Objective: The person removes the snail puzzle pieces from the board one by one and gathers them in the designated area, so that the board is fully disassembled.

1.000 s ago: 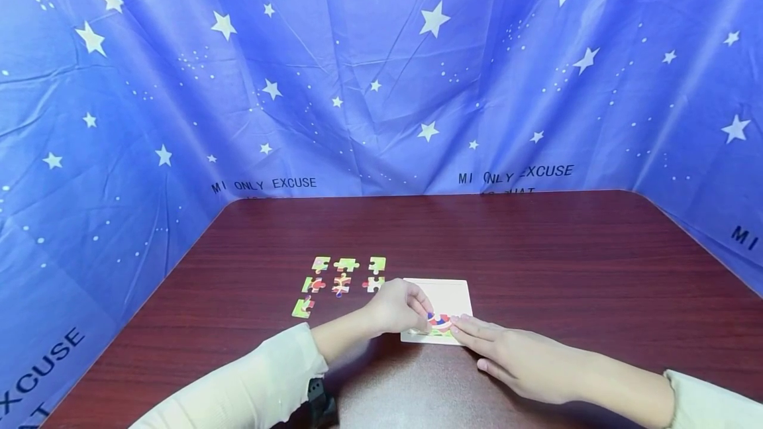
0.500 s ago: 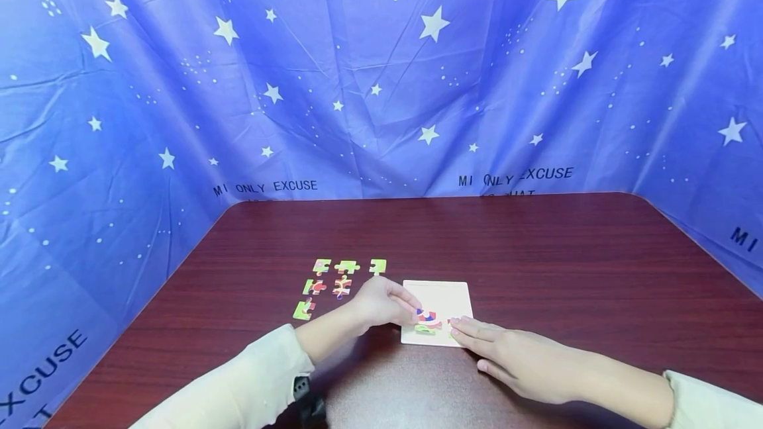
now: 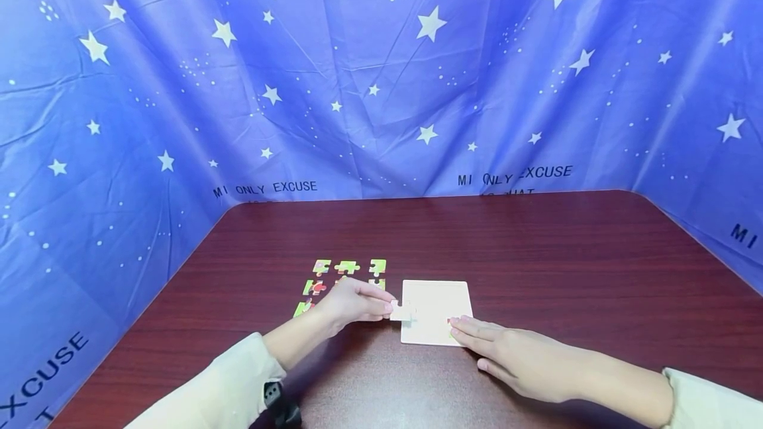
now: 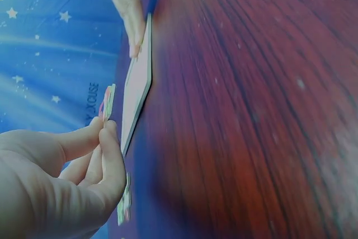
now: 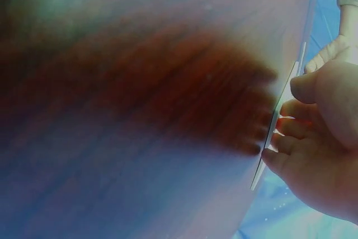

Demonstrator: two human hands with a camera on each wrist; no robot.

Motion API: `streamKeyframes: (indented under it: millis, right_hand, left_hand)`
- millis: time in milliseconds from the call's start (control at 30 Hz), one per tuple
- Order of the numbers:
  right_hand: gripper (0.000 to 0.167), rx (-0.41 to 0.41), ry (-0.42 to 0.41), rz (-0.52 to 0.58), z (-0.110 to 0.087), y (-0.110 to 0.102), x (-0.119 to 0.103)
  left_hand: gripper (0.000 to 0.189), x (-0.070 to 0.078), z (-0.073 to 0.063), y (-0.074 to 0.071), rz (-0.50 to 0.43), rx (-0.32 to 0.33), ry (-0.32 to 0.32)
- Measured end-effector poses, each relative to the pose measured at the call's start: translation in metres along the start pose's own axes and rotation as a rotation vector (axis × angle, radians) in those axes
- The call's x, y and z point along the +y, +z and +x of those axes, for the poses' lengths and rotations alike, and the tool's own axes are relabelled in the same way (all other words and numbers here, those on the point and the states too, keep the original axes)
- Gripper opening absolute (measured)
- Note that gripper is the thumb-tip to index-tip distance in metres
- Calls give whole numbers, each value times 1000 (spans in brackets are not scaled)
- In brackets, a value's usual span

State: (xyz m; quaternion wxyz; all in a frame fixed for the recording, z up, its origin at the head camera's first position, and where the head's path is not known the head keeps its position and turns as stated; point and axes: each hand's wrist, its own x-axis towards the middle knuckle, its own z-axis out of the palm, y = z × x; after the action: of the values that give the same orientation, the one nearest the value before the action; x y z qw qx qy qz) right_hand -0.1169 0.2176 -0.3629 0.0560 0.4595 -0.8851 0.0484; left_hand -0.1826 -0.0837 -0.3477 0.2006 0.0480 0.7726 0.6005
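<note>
Between thumb and fingertips, my left hand (image 3: 352, 301) pinches a jigsaw piece (image 3: 401, 311) by its edge. It is over the left rim of a pale square puzzle tray (image 3: 429, 296). From the left wrist the same jigsaw piece (image 4: 108, 102) stands tilted above the tray, apart from the tabletop. My right hand (image 3: 518, 356) lies with straight fingers on the tray's near right corner. A small coloured puzzle piece (image 3: 450, 327) shows partly under those fingertips; the rest of it is hidden.
Left of the tray, several loose green and red jigsaw pieces (image 3: 348, 267) lie in rows on the dark red wooden table (image 3: 536, 250). My left hand and forearm cover some of them. Behind the table hangs a blue curtain (image 3: 381, 85) with white stars.
My left hand has moved left from inside the tray to its left rim, lifting the jigsaw piece, which now shows pale in the head view. My right hand stays in place.
</note>
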Motion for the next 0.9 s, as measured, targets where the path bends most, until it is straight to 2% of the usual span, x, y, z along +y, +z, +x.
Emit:
streamKeyframes:
  millis: [200,467,567,733,900]
  right_hand:
    - [45,-11,6,9,0,-1,-2]
    - [45,-2,-1,-1,0,0,-1]
    - [45,-5,0,-2,0,0,-1]
    - [45,-3,0,-6,0,0,-1]
    - [46,5,-4,-4,0,0,0]
  left_hand:
    - [26,-6,-6,-14,-12,66,-35]
    - [25,-11,-15,-30,47,126,-79]
    - [23,-12,-18,-34,92,172,-84]
    - [16,-14,-22,-39,182,301,-85]
    - [10,-14,-23,-46,336,389,-71]
